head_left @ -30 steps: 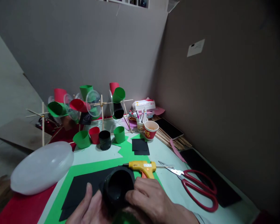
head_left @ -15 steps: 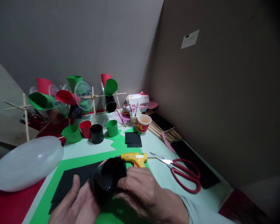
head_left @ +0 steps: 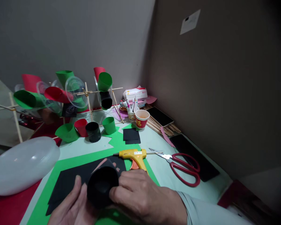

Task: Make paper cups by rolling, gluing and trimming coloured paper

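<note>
A black paper cup, rolled into a tube with its mouth facing me, sits between both hands at the bottom of the view. My left hand cups it from the left, thumb up along its side. From the right, my right hand wraps its fingers over the cup's edge. Under them lie a black sheet and a green sheet. A yellow glue gun lies just beyond the cup.
Red-handled scissors lie right of the glue gun. A white dome lid sits at left. Behind stand small green, red and black paper cups, a stick frame with cups, a pen cup, a red paper cup and a phone.
The view has swung down and left, so everything sits lower and more to the left. Both hands kept hold of the black cup, which turned slightly toward me.
</note>
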### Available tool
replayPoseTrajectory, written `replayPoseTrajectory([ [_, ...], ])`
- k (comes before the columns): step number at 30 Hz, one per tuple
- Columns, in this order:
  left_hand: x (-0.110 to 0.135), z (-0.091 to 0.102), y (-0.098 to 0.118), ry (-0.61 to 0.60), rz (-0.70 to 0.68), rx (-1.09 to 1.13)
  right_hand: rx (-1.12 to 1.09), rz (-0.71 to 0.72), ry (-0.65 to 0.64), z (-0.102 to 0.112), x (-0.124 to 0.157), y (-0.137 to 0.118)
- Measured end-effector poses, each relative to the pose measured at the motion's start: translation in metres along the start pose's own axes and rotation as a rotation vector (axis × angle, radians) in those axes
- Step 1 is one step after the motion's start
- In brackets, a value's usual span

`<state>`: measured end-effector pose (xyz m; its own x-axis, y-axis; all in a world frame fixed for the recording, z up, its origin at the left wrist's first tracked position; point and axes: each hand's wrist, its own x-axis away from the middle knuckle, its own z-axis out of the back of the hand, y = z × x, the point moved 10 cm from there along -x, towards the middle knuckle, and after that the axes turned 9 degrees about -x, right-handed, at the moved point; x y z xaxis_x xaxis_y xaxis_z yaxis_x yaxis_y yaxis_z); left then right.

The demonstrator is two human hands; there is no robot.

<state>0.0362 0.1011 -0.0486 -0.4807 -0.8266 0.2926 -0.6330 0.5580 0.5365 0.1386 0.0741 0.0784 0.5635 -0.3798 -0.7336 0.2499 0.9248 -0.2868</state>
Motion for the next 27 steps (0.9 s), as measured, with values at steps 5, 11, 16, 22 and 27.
replayPoseTrajectory([
  [5, -0.007, -0.010, 0.003, 0.122, 0.002, -0.029, 0.024, 0.020, -0.024, -0.003, 0.002, 0.000],
  [11, 0.007, 0.032, -0.005, 0.321, 0.090, -0.081, 0.055, 0.012, -0.028, -0.003, 0.003, 0.002],
  [16, 0.013, 0.048, 0.002, 0.421, 0.049, -0.139, 0.046, -0.034, -0.070, -0.006, 0.003, 0.006],
  [22, 0.015, 0.024, 0.001, 0.444, 0.024, -0.078, 0.053, -0.080, 0.053, 0.014, 0.000, 0.008],
  [27, 0.012, 0.020, -0.001, 0.419, 0.001, -0.130, 0.019, -0.060, 0.060, 0.021, -0.001, 0.003],
])
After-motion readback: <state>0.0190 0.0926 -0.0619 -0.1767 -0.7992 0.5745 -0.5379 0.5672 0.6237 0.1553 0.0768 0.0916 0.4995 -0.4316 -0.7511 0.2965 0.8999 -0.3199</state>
